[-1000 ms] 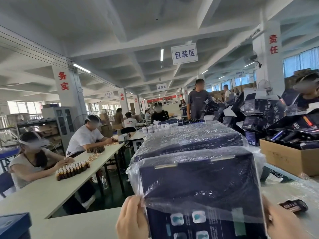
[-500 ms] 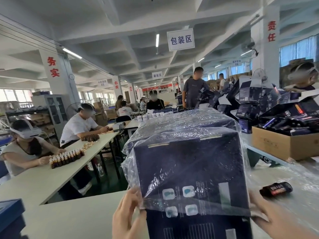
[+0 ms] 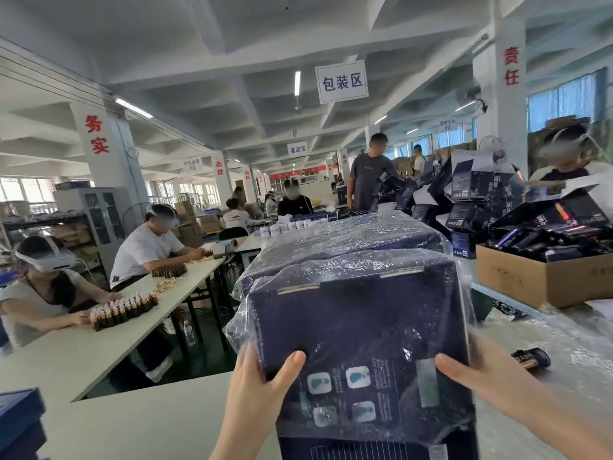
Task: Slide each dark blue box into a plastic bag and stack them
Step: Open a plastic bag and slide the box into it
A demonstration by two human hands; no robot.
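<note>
Evidently the left grip [image 3: 262, 386] and right grip [image 3: 491, 376] clasp the dark blue box [image 3: 358, 327] through its slick plastic bag [image 3: 245, 313], lower centre; the film could slip, letting it drop.

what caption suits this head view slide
Left hand and right hand grip a dark blue box partly in a clear plastic bag, bagged boxes behind.

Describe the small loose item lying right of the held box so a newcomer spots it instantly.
Find the brown cardboard carton at the right, then come nearer over the clear plastic sheeting. Beside the right hand gripping the bagged dark blue box lies a small dark cylinder on its side. Unlike the packs heaped in the carton, it lies alone, with an orange-gold label.
</note>
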